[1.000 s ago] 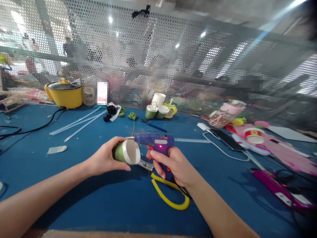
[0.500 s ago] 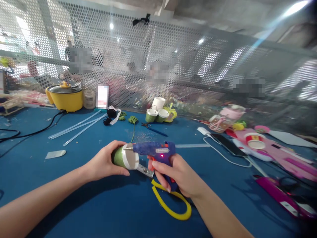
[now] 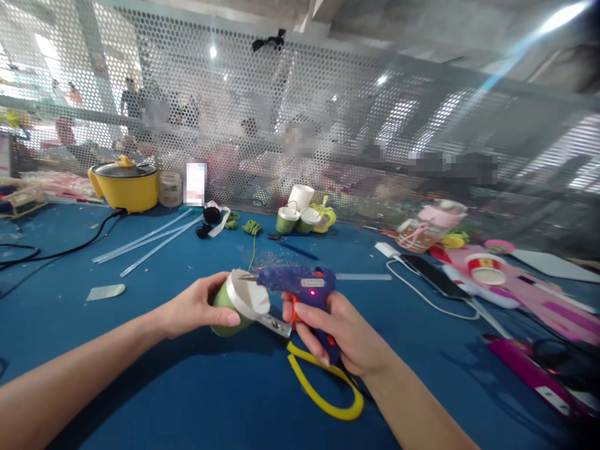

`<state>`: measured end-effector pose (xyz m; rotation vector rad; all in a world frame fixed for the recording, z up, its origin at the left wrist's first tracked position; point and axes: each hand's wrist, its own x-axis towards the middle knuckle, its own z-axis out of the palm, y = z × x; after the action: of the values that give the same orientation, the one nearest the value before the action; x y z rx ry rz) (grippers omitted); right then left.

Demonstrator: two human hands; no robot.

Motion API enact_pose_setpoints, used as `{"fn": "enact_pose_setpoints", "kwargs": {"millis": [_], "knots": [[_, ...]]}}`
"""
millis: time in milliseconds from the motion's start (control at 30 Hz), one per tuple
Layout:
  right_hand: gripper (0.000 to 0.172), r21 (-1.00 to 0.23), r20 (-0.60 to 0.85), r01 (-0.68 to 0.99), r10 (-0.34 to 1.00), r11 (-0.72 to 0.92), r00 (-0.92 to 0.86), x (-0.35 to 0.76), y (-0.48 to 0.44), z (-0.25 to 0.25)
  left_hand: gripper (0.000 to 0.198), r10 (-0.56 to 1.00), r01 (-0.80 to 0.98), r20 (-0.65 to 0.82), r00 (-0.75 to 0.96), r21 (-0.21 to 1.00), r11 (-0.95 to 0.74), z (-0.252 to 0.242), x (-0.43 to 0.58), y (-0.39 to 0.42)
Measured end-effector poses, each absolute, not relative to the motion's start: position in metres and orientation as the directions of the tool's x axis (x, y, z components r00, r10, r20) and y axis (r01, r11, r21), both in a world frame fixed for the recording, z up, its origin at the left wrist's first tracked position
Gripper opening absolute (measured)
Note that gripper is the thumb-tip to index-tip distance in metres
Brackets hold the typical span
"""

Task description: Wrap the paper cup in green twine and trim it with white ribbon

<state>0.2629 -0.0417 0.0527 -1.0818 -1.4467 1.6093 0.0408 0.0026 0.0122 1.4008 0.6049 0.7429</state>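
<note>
My left hand (image 3: pixel 204 307) is wrapped round a paper cup (image 3: pixel 229 315) covered in green, with a white rim. The cup leans so that its mouth faces right and up. A blue glue gun (image 3: pixel 293 280) with a lit red light is gripped in my right hand (image 3: pixel 340 325), fingers at its orange trigger. Its metal nozzle lies at the cup's rim; whether it touches I cannot tell. A clear glue stick (image 3: pixel 363 276) juts from the gun's back. Below lie scissors with yellow handles (image 3: pixel 328 409), partly hidden by my right hand.
Green-wrapped cups (image 3: pixel 288 220) stand at the back beside green yarn (image 3: pixel 252 227) and pliers (image 3: pixel 297 250). Spare glue sticks (image 3: pixel 154 253) and a yellow electric pot (image 3: pixel 126 187) are left. Rightwards lie a phone (image 3: pixel 435 276), a white cable and a magenta power strip (image 3: pixel 529 372).
The cup has turned in my left hand, so its mouth tips up more and the rim shows wider. The glue gun has shifted slightly right.
</note>
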Motion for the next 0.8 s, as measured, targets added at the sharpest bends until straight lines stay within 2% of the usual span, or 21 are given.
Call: {"fn": "enact_pose_setpoints", "kwargs": {"millis": [133, 333, 500, 633, 800], "knots": [[0.024, -0.989, -0.150, 0.046, 0.892, -0.144, -0.427, 0.2621, -0.0410, 0.0499, 0.071, 0.724, -0.158, 0.049, 0.688, 0.984, 0.083, 0.0127, 0.0404, 0.0001], [0.022, -0.978, -0.199, 0.053, 0.827, -0.201, -0.525, 0.2661, -0.0414, 0.0503, 0.062, 0.700, -0.172, 0.072, 0.710, 0.982, 0.075, 0.0110, 0.0368, 0.0022], [0.022, -0.979, -0.172, -0.012, 0.859, -0.203, -0.482, 0.2652, -0.0390, 0.0504, 0.067, 0.695, -0.168, 0.058, 0.717, 0.982, 0.092, 0.0135, 0.0383, 0.0009], [0.022, -0.977, -0.200, 0.037, 0.839, -0.210, -0.507, 0.2654, -0.0387, 0.0488, 0.066, 0.675, -0.154, 0.048, 0.736, 0.983, 0.099, 0.0147, 0.0394, -0.0005], [0.021, -0.979, -0.202, 0.084, 0.803, -0.188, -0.561, 0.2709, -0.0409, 0.0533, 0.067, 0.729, -0.152, 0.071, 0.681, 0.987, 0.046, 0.0132, 0.0360, 0.0039]]}}
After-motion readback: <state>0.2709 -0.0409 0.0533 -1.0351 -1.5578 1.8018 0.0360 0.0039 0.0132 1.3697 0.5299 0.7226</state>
